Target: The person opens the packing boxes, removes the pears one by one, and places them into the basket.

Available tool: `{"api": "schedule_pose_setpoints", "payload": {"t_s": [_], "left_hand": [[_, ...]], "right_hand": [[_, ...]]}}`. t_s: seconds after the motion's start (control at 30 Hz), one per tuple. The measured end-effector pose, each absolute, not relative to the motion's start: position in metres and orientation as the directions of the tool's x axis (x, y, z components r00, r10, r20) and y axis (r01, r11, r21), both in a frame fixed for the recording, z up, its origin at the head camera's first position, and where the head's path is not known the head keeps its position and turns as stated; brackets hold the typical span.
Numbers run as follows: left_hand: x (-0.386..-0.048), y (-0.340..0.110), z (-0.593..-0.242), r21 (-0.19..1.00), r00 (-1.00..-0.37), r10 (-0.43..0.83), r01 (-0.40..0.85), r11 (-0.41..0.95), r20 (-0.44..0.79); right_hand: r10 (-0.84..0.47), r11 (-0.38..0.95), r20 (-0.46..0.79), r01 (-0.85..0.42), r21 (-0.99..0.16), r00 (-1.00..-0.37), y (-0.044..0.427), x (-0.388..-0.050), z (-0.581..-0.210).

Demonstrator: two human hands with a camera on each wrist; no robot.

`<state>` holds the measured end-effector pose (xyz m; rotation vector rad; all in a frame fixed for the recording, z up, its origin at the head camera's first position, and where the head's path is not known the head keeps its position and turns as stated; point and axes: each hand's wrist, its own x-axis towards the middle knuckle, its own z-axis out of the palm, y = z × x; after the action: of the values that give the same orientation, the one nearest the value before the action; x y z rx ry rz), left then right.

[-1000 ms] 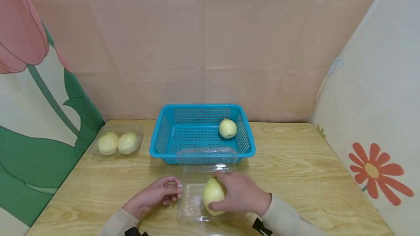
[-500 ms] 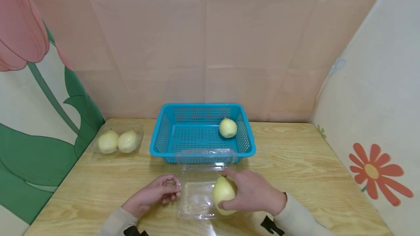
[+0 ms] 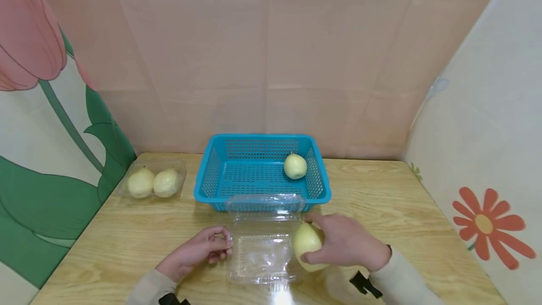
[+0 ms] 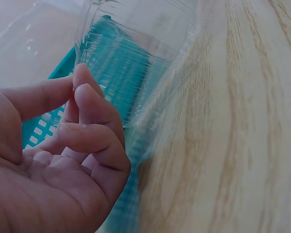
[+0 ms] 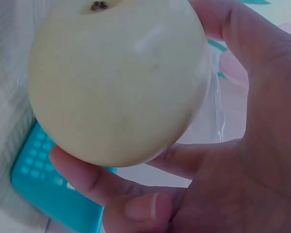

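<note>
The right hand grips a pale yellow-green pear at the right edge of an open clear plastic container. In the right wrist view, its thumb and fingers curl round the pear. At the container's left edge, the left hand pinches the plastic between thumb and fingertip; the left wrist view shows this hand holding the clear rim. The container's raised lid overlaps the front of the blue basket. No pear lies in the container.
A blue basket stands at the table's back, with one pear inside at the right. At the back left, a clear pack holds two pears. Printed cloths hang behind and at both sides of the wooden table.
The right hand has moved right with the pear, from over the container to its right edge. The left hand has stayed at the container's left edge.
</note>
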<state>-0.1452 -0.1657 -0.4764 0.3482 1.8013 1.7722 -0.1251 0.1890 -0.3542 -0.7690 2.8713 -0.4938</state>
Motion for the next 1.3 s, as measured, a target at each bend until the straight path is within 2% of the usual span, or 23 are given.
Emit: {"api": "schedule_pose_setpoints", "payload": {"t_s": [0.23, 0.53, 0.87, 1.3], "left_hand": [[-0.144, -0.166, -0.476, 0.975, -0.799, 0.563, -0.213, 0.065, -0.212], [-0.146, -0.166, -0.478, 0.972, -0.793, 0.567, -0.225, 0.067, -0.223], [-0.147, -0.167, -0.480, 0.975, -0.789, 0.577, -0.213, 0.061, -0.209], [-0.147, -0.167, -0.480, 0.976, -0.784, 0.588, -0.215, 0.046, -0.200]], "right_hand": [[-0.447, 0.858, -0.055, -0.410, -0.310, -0.893, 0.200, -0.133, -0.348], [-0.360, 0.882, -0.061, -0.319, -0.348, -0.931, 0.218, -0.148, -0.326], [-0.366, 0.878, 0.019, -0.353, -0.323, -0.930, 0.228, -0.174, -0.307], [-0.395, 0.857, 0.080, -0.398, -0.327, -0.915, 0.210, -0.209, -0.292]]}}
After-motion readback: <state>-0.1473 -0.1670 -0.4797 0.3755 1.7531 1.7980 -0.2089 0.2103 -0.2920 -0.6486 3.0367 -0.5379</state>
